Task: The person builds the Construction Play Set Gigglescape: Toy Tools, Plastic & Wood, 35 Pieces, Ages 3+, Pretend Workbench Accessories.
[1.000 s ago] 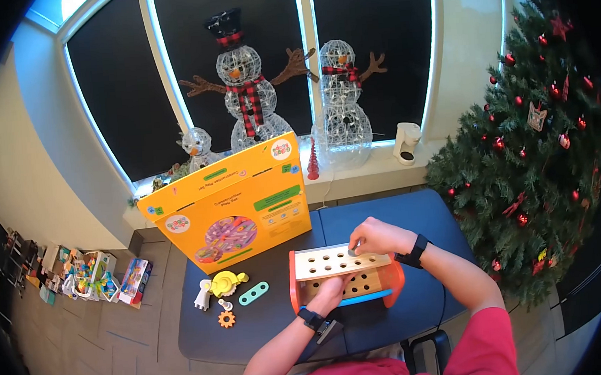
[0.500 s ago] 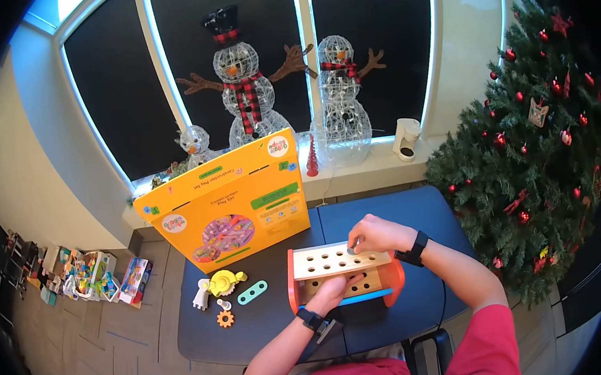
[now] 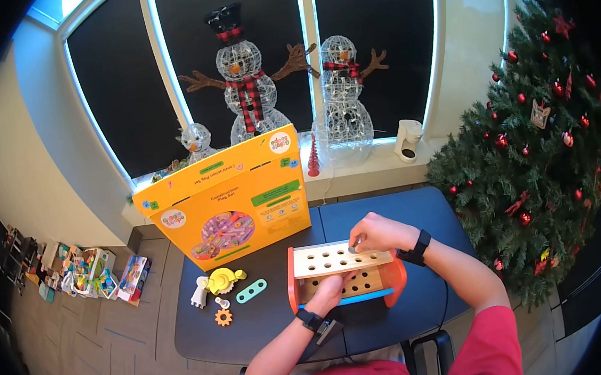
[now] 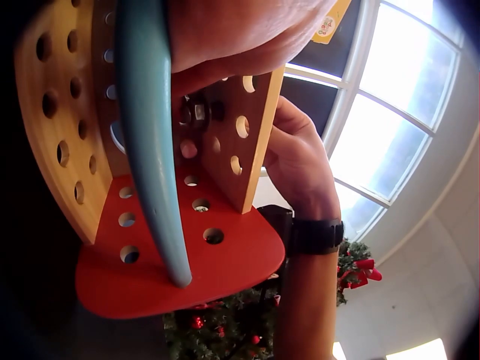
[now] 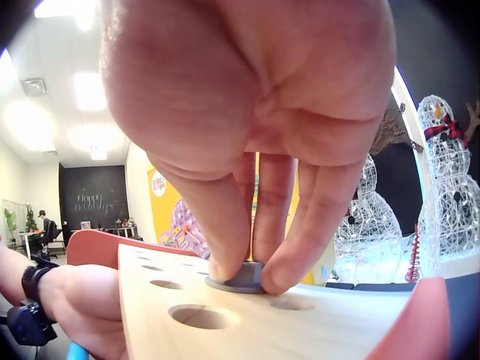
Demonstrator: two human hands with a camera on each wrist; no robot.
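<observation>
Standing on the table, a toy wooden workbench [image 3: 347, 299] has red ends, a blue bar and two panels full of holes. My right hand [image 3: 380, 232] pinches a grey toy bolt [image 5: 244, 277] by its head between thumb and fingers, its flange right at the top panel [image 5: 247, 322]. Under that panel reaches my left hand [image 3: 327, 293], its fingers mostly hidden in the head view. In the left wrist view a dark toy nut [image 4: 199, 112] shows beneath the panel, with a fingertip [image 4: 189, 148] of the left hand close beside it.
A large yellow box [image 3: 232, 206] stands behind and left. On the table's left lie a yellow toy piece [image 3: 223, 281], a white piece [image 3: 199, 292], an orange gear [image 3: 224, 317] and a teal strip [image 3: 252, 291] with holes. A Christmas tree [image 3: 528, 151] rises on the right.
Both hands keep their places at the workbench. The right fingers shift slightly around the bolt head; the rest of the scene moves only with the head camera.
</observation>
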